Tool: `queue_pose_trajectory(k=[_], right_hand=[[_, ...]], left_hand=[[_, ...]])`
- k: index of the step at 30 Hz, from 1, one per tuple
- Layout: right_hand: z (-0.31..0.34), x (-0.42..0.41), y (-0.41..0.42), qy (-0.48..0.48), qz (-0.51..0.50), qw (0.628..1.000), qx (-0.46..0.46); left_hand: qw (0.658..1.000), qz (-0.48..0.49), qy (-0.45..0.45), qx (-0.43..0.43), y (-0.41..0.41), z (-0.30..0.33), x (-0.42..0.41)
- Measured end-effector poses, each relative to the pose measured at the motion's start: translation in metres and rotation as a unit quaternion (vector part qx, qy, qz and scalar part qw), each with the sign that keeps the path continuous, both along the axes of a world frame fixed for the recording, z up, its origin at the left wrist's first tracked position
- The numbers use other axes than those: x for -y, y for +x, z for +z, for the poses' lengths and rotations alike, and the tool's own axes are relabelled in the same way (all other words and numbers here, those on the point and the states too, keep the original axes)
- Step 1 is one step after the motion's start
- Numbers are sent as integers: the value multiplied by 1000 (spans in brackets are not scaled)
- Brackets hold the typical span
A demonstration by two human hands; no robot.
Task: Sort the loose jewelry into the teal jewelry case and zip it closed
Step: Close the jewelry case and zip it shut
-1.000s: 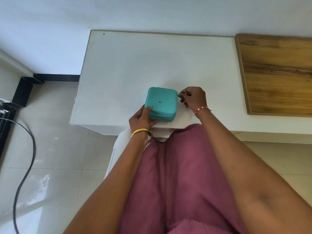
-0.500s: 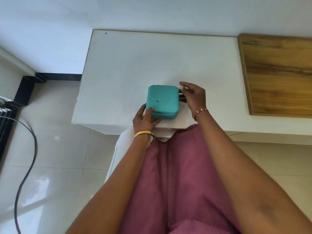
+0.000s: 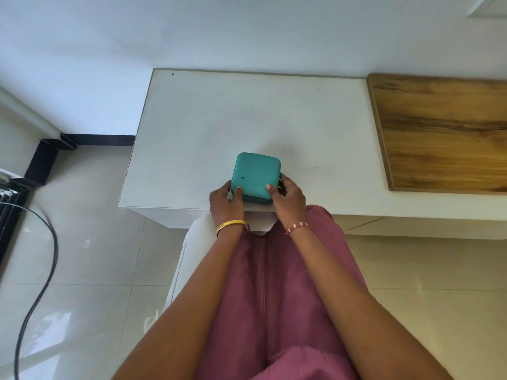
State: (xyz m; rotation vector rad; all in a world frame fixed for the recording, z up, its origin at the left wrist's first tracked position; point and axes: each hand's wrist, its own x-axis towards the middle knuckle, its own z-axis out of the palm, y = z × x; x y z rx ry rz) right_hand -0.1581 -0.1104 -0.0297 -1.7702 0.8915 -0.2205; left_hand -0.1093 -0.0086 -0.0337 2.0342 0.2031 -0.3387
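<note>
The teal jewelry case (image 3: 255, 174) lies closed on the white table (image 3: 247, 119), close to the near edge. My left hand (image 3: 225, 202) grips its near left corner, thumb on the lid and fingers round the left side. My right hand (image 3: 288, 197) grips the near right corner, thumb on the lid and fingers along the right side where the zipper runs. No loose jewelry shows on the table. A gold bangle is on my left wrist and a red-and-white thread band on my right.
A wooden board (image 3: 444, 133) covers the table's right part. A white wall stands behind the table. On the tiled floor at left, a black cable (image 3: 41, 270) curves past a black frame (image 3: 44, 163). My lap in pink cloth fills the foreground.
My right hand has moved from the case's far right side down to its near right corner, thumb now on the lid. The left hand keeps its hold on the near left corner.
</note>
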Motion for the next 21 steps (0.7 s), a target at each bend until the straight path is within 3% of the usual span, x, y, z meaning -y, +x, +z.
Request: queue_pose_trajectory(k=[6,17,21], right_hand=[[0,-13,-10,53,-7,998,18],[16,4,7,-26,119,990,-74],[23,4,15,-27,122,989,-82]], left_hand=[[998,-7,-59,-30,0,10,-10],[997,-75,-1,-38,18,19,-23],[996,-83,1,-40,25,25,-21]])
